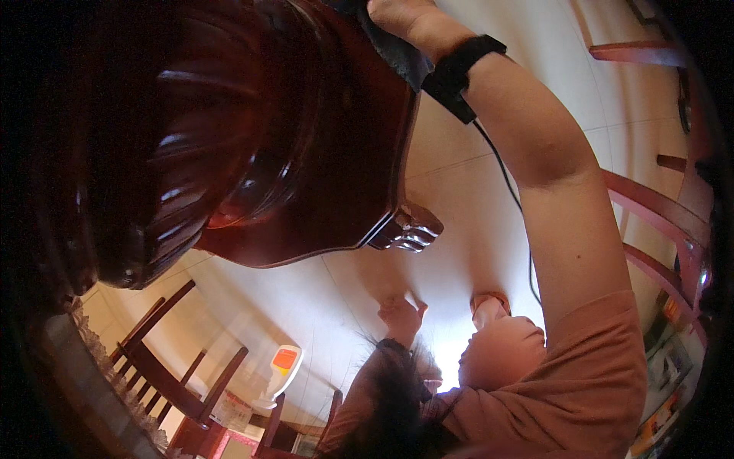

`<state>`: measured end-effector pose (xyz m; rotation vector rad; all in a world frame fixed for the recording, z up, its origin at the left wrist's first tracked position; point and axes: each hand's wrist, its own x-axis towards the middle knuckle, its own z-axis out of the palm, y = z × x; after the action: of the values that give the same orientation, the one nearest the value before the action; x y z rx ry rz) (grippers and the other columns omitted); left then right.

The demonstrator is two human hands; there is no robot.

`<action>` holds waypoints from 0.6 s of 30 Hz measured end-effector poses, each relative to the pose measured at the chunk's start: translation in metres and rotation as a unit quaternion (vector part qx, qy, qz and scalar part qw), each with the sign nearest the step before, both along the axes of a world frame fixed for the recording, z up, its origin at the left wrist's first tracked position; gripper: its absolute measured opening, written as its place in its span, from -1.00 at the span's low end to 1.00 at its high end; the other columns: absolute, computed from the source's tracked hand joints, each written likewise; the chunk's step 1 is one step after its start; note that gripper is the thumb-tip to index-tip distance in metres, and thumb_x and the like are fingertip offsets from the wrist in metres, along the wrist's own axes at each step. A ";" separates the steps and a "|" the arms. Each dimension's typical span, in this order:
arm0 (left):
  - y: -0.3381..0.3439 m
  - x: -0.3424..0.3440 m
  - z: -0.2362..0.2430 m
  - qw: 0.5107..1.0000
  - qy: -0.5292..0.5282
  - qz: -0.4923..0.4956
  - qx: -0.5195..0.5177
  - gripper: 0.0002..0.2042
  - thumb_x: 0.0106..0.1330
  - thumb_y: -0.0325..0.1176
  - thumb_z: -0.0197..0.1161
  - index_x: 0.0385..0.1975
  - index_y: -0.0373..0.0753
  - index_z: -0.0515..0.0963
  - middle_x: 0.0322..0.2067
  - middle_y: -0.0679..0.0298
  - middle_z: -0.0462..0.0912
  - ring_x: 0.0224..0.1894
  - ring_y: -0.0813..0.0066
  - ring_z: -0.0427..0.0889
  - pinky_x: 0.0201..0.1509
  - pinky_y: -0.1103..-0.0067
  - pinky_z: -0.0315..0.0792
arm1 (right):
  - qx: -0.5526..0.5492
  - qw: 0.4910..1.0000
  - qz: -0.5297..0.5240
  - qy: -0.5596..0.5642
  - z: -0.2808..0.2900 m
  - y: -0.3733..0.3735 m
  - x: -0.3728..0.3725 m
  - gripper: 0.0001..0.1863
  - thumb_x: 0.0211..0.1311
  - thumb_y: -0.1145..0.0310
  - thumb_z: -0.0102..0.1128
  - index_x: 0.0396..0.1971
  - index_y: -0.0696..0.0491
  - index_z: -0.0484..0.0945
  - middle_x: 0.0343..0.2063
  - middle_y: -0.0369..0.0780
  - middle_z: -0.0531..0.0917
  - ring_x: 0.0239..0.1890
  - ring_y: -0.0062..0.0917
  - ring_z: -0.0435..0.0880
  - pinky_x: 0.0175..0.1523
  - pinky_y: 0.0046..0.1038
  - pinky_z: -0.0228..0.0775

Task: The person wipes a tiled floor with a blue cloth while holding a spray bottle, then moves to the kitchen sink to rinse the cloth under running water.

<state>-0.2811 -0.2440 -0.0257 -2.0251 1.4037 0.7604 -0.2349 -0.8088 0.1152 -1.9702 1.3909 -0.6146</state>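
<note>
Right hand (401, 14) meets dark cloth (396, 55) at far right edge of glossy wooden furniture (344, 153); grip cannot be told, fingers being cropped. Left hand (401, 315), near, empty, fingers parted, presumably for balance

The right hand's (401, 14) fingers lie past the upper edge, so its hold on the dark cloth (394, 50), cut off there too, cannot be told. The left hand (401, 317) is too small and blurred to show whether it holds anything. Hair (397, 417) partly hides the left arm (363, 394). Black shadow swallows the left side of the carved wood (352, 145). The dark rim cuts off the red chair (661, 213); the bottle's (283, 375) print is too small to read.
</note>
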 end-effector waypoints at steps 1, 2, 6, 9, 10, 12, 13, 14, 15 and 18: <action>-0.001 0.000 0.000 0.999 -0.008 0.005 0.049 -0.17 0.00 0.34 0.09 -0.02 -0.41 0.33 -0.15 -0.08 0.45 -0.18 0.08 0.48 -0.14 0.24 0.32 | -0.036 0.999 0.001 -0.036 -0.004 0.003 -0.003 -0.68 0.17 0.41 -0.27 -0.16 0.19 0.42 -0.12 0.10 0.51 -0.04 -0.04 0.47 0.06 -0.19 0.30; -0.004 -0.001 0.000 0.996 -0.014 0.007 0.084 -0.12 0.00 0.36 0.09 0.02 -0.45 0.30 -0.10 -0.12 0.43 -0.15 0.06 0.48 -0.11 0.23 0.33 | -0.070 0.996 0.001 -0.060 -0.009 0.012 -0.007 -0.68 0.15 0.42 -0.26 -0.16 0.17 0.41 -0.12 0.09 0.50 -0.04 -0.03 0.46 0.04 -0.16 0.31; -0.010 -0.002 0.004 0.997 -0.012 0.023 0.070 -0.12 -0.01 0.38 0.07 -0.06 -0.49 0.34 -0.15 -0.14 0.44 -0.16 0.03 0.49 -0.13 0.22 0.33 | -0.155 0.986 -0.027 -0.047 -0.032 0.086 -0.036 -0.67 0.10 0.45 -0.06 -0.10 0.17 0.31 -0.27 0.11 0.52 -0.20 0.00 0.55 -0.08 -0.13 0.44; -0.010 -0.001 0.007 0.999 -0.032 -0.020 0.016 -0.16 -0.04 0.38 0.05 -0.20 -0.48 0.41 -0.27 -0.12 0.48 -0.25 0.08 0.51 -0.26 0.27 0.33 | -0.127 0.986 -0.027 -0.106 -0.045 0.148 -0.058 -0.52 0.07 0.52 -0.03 0.06 0.15 0.25 -0.21 0.09 0.51 -0.14 -0.02 0.52 -0.02 -0.19 0.42; -0.009 0.000 0.006 0.999 -0.032 -0.021 0.016 -0.16 -0.04 0.39 0.05 -0.20 -0.48 0.41 -0.26 -0.12 0.47 -0.25 0.08 0.50 -0.26 0.28 0.33 | -0.105 0.986 -0.013 -0.125 -0.049 0.162 -0.067 -0.52 0.07 0.54 -0.03 0.07 0.12 0.27 -0.16 0.07 0.51 -0.10 -0.04 0.51 0.02 -0.23 0.39; -0.007 0.001 0.005 0.999 -0.029 -0.023 0.028 -0.15 -0.03 0.37 0.07 -0.17 -0.50 0.39 -0.23 -0.13 0.46 -0.23 0.08 0.49 -0.25 0.27 0.34 | -0.075 0.986 0.016 -0.147 -0.056 0.174 -0.089 -0.49 0.05 0.55 -0.03 0.09 0.10 0.27 -0.11 0.05 0.50 -0.08 -0.05 0.51 0.05 -0.26 0.38; -0.005 0.000 0.004 0.999 -0.027 -0.021 0.041 -0.14 -0.03 0.35 0.09 -0.14 -0.52 0.37 -0.20 -0.14 0.45 -0.19 0.07 0.49 -0.23 0.26 0.36 | -0.065 0.986 0.035 -0.151 -0.060 0.172 -0.101 -0.47 0.02 0.55 -0.03 0.10 0.11 0.25 -0.12 0.04 0.51 -0.10 -0.05 0.51 0.04 -0.25 0.38; -0.004 0.000 0.003 0.998 -0.025 -0.019 0.059 -0.14 -0.02 0.34 0.10 -0.13 -0.52 0.36 -0.19 -0.14 0.44 -0.19 0.06 0.49 -0.23 0.25 0.37 | -0.032 0.987 0.040 -0.151 -0.065 0.165 -0.114 -0.45 0.00 0.55 -0.04 0.10 0.11 0.24 -0.13 0.03 0.51 -0.12 -0.05 0.52 0.02 -0.24 0.39; -0.002 0.000 0.002 0.999 -0.025 -0.016 0.045 -0.15 -0.02 0.33 0.11 -0.12 -0.53 0.36 -0.19 -0.14 0.44 -0.18 0.06 0.49 -0.22 0.24 0.37 | -0.046 0.988 0.036 -0.140 -0.071 0.153 -0.127 -0.45 -0.01 0.55 -0.07 0.10 0.05 0.27 -0.08 0.00 0.50 -0.05 -0.09 0.49 0.08 -0.29 0.35; -0.001 0.001 0.001 0.999 -0.016 -0.020 0.022 -0.17 -0.02 0.34 0.09 -0.16 -0.50 0.38 -0.23 -0.11 0.46 -0.23 0.07 0.50 -0.23 0.25 0.35 | -0.139 0.985 -0.016 -0.099 -0.097 0.100 -0.167 -0.47 0.02 0.61 -0.07 0.09 0.05 0.28 -0.03 0.03 0.46 0.05 -0.12 0.43 0.16 -0.33 0.25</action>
<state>-0.2802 -0.2446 -0.0249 -1.9612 1.3932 0.7319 -0.4019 -0.7090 0.0180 -2.0352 1.2716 -1.0393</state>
